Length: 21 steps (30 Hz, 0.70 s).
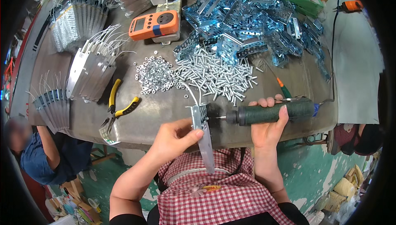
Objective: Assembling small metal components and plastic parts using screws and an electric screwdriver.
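- Head view: grey workbench point(148, 124) is spanning the middle, 9 to 3 o'clock.
- Another person point(60, 155), blue top, is sitting near 8 o'clock, beyond the bench edge.
- Pile of blue perforated metal brackets point(243, 19) is covering 1 o'clock.
- Three bundles of wired plates are standing at 9 to 11 o'clock; the middle one point(90, 72) is trailing white wires.
- Heap of silver screws point(218, 72) is spreading around 12 to 1 o'clock, touching the brackets.
- Dark green power driver point(264, 113) is lying level at 3 o'clock, bit pointing at 9 o'clock; right hand point(266, 132) is gripping it, thumb in front, fingertips showing over the top.
- Grey wired plate point(205, 142) is hanging down near centre, toward 6 o'clock, a small bracket point(199, 116) sitting at its top; left hand point(175, 138) is pinching the plate narrowly. Bit is facing the bracket; contact, can't tell.
- Orange meter point(152, 24) is resting at 11 o'clock.
- Heap of nuts point(154, 74) is lying at 10 o'clock, beside the screws.
- Yellow-handled pliers point(113, 97) are lying splayed at 9 o'clock.
- Orange-and-green screwdriver handle point(282, 85) is showing between 2 and 3 o'clock.
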Motion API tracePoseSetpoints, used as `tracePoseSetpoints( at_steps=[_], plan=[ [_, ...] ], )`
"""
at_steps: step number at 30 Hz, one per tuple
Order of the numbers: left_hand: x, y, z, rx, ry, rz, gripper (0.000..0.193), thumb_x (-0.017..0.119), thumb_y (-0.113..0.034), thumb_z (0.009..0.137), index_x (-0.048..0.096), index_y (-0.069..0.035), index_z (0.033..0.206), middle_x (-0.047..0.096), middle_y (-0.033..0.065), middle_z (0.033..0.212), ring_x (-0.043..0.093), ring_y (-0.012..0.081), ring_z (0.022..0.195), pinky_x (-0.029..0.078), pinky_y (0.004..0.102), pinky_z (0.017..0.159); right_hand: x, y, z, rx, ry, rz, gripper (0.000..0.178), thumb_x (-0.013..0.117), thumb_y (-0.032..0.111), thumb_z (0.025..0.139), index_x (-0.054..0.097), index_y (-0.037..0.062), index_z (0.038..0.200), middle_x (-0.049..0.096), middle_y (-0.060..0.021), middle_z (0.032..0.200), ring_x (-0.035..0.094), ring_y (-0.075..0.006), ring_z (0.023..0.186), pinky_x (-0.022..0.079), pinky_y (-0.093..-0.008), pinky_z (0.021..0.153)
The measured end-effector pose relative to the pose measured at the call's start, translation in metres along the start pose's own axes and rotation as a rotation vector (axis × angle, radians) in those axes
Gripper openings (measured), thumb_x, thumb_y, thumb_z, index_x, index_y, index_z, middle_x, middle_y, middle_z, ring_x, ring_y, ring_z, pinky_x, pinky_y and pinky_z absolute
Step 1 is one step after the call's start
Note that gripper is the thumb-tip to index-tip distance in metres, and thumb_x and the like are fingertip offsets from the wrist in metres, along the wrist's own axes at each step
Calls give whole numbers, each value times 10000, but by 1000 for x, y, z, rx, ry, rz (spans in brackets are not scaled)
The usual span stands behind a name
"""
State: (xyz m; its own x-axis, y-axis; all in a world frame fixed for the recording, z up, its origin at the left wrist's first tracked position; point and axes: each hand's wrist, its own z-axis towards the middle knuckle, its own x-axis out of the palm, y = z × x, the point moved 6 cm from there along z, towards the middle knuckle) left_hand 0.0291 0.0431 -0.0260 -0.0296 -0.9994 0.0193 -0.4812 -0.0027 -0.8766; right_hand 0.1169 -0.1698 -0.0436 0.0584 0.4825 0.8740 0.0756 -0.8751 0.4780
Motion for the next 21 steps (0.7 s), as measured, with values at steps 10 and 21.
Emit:
tracePoseSetpoints(
  at_steps=[10,21],
  plan=[
    [33,-42,-56,1209,-299,818,606,630,-430,740,552,56,1093,581,147,895,616,246,705,516,316,574,26,15,-13,132,54,479,451,655,264,787,482,125,1180,514,53,854,501,-106,858,342,-373,904],
    [33,-11,-37,1152,-210,824,415,570,-18,785,474,10,1188,479,248,1190,562,382,1004,512,374,793,18,17,-10,85,41,368,463,656,249,785,463,125,1187,490,50,843,495,-104,848,351,-377,900]
  ],
)
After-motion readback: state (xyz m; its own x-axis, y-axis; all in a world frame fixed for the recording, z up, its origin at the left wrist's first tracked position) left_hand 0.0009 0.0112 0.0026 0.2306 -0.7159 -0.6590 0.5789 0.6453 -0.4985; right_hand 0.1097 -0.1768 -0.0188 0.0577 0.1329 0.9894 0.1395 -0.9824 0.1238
